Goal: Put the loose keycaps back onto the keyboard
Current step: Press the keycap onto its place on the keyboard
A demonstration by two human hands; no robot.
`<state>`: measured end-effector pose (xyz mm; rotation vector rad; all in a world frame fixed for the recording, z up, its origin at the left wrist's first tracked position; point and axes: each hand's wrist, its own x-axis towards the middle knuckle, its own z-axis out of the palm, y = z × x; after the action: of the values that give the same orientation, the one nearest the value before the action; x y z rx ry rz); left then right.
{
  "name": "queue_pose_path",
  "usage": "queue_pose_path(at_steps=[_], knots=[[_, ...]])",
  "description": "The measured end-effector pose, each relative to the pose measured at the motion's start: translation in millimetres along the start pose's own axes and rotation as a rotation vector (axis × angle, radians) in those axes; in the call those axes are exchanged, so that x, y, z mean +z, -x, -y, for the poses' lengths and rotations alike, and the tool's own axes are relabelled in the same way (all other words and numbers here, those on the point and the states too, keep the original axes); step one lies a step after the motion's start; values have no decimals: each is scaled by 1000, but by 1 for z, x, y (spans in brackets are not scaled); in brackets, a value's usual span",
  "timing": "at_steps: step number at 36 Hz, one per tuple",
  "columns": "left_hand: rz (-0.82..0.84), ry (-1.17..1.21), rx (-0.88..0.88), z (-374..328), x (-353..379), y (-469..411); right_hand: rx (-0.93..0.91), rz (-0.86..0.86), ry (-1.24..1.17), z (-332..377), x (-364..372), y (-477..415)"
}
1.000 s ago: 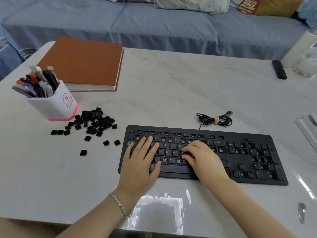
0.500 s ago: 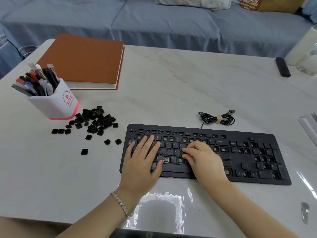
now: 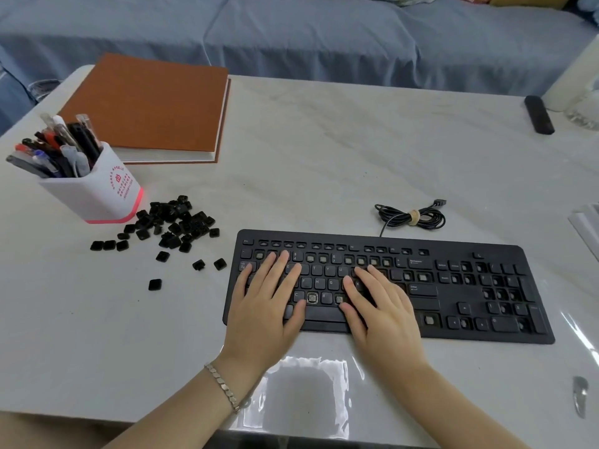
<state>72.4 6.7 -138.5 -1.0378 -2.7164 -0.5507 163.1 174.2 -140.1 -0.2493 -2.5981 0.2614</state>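
Note:
A black keyboard (image 3: 470, 293) lies on the pale table, with several key sockets bare across its rows and number pad. My left hand (image 3: 269, 306) lies flat on the keyboard's left part, fingers straight and spread over the keys. My right hand (image 3: 379, 306) rests on the middle letter keys with its fingers stretched out and pressing down. Neither hand holds anything. A heap of several loose black keycaps (image 3: 176, 226) sits on the table left of the keyboard, with single caps (image 3: 155, 284) scattered nearer to me.
A white pen holder (image 3: 97, 192) full of pens stands left of the keycap heap. An orange notebook (image 3: 152, 105) lies behind it. The keyboard's coiled cable (image 3: 411, 218) sits behind the keyboard. A black remote (image 3: 538, 115) and a white bottle are far right.
My right hand's fingers have uncurled from a bent pose to lie straighter on the middle keys. My left hand has stayed flat on the keyboard's left side.

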Motion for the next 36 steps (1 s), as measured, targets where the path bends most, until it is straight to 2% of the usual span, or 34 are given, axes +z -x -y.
queue_pose_path(at_steps=[11,18,22,25,27,30,33,36], knots=[[6,16,3,-1,-1,0,36,14,-17,1,-1,-3],[81,11,-5,-2,-4,0,43,54,44,5,-8,-7],[96,113,-16,0,-13,1,92,116,55,15,-16,-20],[31,180,-45,16,-25,3,111,166,19,25,-19,-32],[-26,170,-103,33,-35,6,115,201,-38,35,-18,-39],[-72,100,-301,60,-49,11,117,303,-168,59,-19,-53],[-16,39,-534,85,-63,15,97,457,-281,86,-15,-70],[35,59,-605,108,-69,20,59,550,-371,113,-5,-86]])
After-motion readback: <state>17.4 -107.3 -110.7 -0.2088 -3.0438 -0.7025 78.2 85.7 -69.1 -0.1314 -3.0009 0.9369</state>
